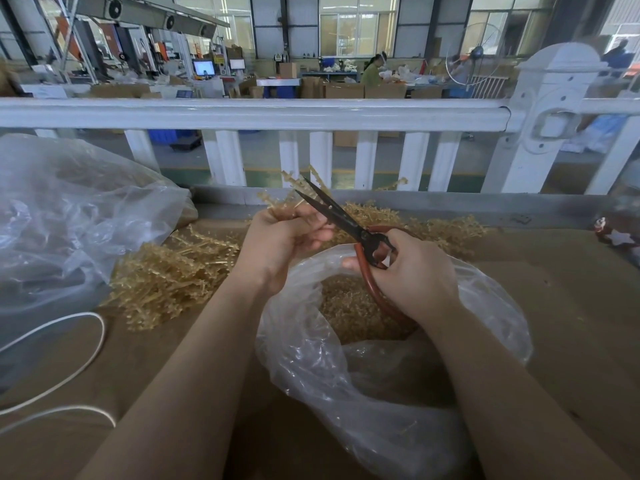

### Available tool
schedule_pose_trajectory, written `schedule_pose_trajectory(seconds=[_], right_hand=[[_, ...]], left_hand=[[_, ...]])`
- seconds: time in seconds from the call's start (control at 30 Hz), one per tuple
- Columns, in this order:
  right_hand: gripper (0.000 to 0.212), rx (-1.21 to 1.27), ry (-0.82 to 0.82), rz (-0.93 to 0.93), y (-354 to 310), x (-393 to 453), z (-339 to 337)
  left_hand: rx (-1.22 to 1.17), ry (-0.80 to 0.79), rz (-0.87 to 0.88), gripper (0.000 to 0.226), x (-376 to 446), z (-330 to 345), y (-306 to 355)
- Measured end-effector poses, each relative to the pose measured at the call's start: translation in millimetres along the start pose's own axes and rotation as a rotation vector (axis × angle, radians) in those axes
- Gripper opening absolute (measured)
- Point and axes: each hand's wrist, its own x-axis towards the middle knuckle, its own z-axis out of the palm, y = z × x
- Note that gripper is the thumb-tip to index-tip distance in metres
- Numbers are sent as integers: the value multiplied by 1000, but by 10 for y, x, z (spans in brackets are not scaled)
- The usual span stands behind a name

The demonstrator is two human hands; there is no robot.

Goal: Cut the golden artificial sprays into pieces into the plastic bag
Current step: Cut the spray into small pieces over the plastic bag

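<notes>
My left hand point(284, 237) grips a small bunch of golden sprays point(294, 188), its tips sticking up past my fingers. My right hand point(412, 271) holds black scissors with red handles point(346, 220). The blades are slightly apart around the sprays' stems just above my left fingers. Both hands hover over the open mouth of a clear plastic bag point(381, 375), which holds a heap of cut golden pieces point(349, 310). Uncut golden sprays lie in a pile point(166, 278) on the brown table to the left and behind my hands.
A large clear plastic bag point(69, 220) lies at the left. A white cord point(79, 344) loops near the table's left front. A white railing point(259, 114) runs across behind the table. A small red and white ornament point(616, 233) sits at the right edge.
</notes>
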Motion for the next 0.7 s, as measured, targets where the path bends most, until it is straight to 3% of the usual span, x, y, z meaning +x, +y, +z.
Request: schedule_pose_trajectory(seconds=[0.23,0.4,0.7], right_hand=[[80,40,-11,22,13,-8,-1],[71,-14,18,-12,22,-13,9],[66,-51,57,-46,28,-19,12]], left_hand=[[34,-59,108,12,-23,14,1],[72,-41,75,18,-14,-15,-9],[128,-38,88,10,19,-23,-33]])
